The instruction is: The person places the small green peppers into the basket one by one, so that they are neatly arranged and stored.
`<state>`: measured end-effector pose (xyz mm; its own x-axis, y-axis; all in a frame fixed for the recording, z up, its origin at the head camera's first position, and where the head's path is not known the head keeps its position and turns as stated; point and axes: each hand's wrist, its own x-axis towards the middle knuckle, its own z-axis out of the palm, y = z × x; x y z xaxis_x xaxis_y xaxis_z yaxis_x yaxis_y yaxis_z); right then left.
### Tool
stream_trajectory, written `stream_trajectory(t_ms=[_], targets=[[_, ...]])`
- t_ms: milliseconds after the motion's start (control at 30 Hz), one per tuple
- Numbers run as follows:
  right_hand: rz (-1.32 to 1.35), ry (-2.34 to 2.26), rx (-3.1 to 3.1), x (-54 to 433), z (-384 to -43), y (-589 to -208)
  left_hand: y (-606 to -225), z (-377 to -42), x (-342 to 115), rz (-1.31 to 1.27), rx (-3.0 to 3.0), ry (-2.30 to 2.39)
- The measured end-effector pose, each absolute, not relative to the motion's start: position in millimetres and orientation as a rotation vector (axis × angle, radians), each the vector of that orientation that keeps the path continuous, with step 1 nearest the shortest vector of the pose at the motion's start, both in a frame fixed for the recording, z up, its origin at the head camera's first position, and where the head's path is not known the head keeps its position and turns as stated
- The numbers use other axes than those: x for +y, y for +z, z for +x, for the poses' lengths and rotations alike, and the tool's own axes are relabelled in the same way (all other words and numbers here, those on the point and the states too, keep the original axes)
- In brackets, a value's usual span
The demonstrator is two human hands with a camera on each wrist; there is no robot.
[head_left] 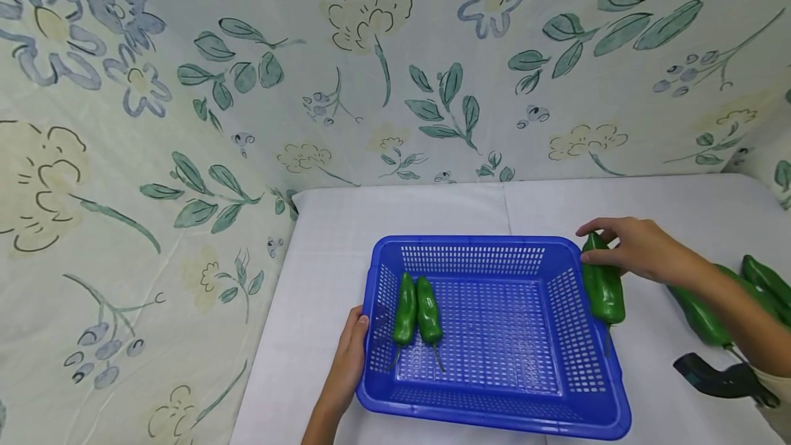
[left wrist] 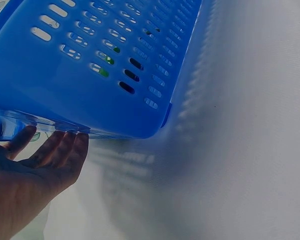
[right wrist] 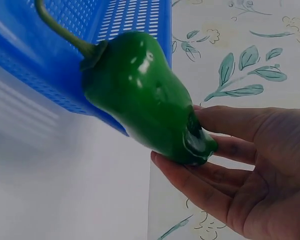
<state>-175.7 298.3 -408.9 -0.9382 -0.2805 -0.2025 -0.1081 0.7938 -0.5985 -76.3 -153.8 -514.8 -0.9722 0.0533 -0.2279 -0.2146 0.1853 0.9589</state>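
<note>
My right hand [head_left: 639, 247] pinches a green pepper [head_left: 602, 287] near its tip, between thumb and fingers. The pepper hangs stem down over the right rim of the blue basket [head_left: 494, 424]. In the right wrist view the pepper [right wrist: 139, 95] is large and glossy, its curved stem toward the basket [right wrist: 49, 65]. My left hand [head_left: 347, 356] rests against the basket's left side. Seen from the left wrist, the fingers [left wrist: 64, 150] lie fairly straight at the outer wall, just under the rim. Two slim green peppers, one [head_left: 404, 311] beside the other [head_left: 428, 314], lie inside at the left.
More green peppers [head_left: 701, 314] lie on the white tabletop [head_left: 432, 208] at the right, partly behind my right forearm. A black strap [head_left: 711, 376] sits by that wrist. Floral cloth [head_left: 371, 88] hangs behind the table and along its left side.
</note>
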Motion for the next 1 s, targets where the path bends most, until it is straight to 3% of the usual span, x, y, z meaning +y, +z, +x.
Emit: stream_trajectory(t_ms=[1000], targets=[[-0.486,-1.022,2.626,220.4,-187.7,-414.4,-515.1,-77.3,-153.0,-0.173,2.264,1.861]])
